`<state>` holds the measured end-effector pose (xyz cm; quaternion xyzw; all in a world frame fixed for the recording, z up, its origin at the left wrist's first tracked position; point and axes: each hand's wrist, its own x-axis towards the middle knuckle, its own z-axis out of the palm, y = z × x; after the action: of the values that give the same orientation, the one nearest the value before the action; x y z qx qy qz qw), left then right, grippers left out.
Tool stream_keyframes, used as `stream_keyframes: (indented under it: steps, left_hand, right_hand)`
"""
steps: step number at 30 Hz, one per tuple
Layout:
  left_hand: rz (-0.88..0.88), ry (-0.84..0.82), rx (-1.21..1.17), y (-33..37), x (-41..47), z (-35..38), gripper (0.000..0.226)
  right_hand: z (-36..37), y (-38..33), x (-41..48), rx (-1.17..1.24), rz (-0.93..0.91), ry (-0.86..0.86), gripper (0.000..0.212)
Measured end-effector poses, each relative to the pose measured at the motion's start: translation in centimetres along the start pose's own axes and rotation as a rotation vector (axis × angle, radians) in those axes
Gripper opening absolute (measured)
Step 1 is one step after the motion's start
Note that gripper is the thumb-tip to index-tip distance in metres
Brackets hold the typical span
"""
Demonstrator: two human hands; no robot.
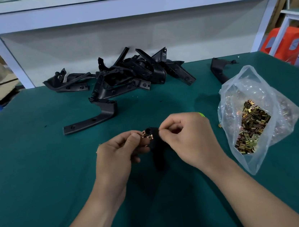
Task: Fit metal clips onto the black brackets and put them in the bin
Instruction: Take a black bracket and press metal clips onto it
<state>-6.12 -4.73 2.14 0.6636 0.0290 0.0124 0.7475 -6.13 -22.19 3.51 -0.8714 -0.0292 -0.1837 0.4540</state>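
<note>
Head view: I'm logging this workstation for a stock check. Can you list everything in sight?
table: one, green, under everything
bracket pile: many, black, far middle of table
loose bracket: one, black, just in front of the pile
far bracket: one, black, far right of table
plastic bag: one, clear, right of the hands
bagged clips: many, gold, inside the bag
stool: one, red, beyond the table's far right corner
held bracket: one, black, between the hands
metal clip: one, copper, at the held bracket's top end
left hand: pinches the metal clip
right hand: pinches the held bracket's top
</note>
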Motion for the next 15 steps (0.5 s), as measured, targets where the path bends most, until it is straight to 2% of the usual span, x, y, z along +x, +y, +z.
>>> stream_keyframes:
  steps: [1,3,5,7,11,15]
  left_hand:
    - [-0.049,-0.002,-0.058,0.0,0.0,0.0,0.024]
    - [-0.090,-0.021,-0.106,0.1,0.1,0.0,0.023]
    - [-0.070,-0.023,-0.046,-0.1,0.2,-0.3,0.026]
    - [-0.039,-0.033,0.011,-0.1,0.3,-0.5,0.018]
    - [-0.006,-0.070,-0.001,-0.3,0.3,-0.8,0.014]
    - [0.010,-0.060,0.005,-0.2,0.4,-0.9,0.021]
  right_hand:
    - [-0.1,0.2,0.0,-0.178,-0.061,0.054,0.012]
    - [-0.4,0.6,0.1,-0.394,-0.061,0.055,0.015]
    - [-0.4,1.0,0.1,-0.529,0.002,-0.006,0.022]
    - [-0.2,1.2,-0.1,-0.635,0.025,-0.103,0.023]
    - [0.5,1.7,-0.6,-0.656,0.031,-0.214,0.020]
    - [0.5,1.8,-0.2,-0.606,0.037,-0.156,0.013]
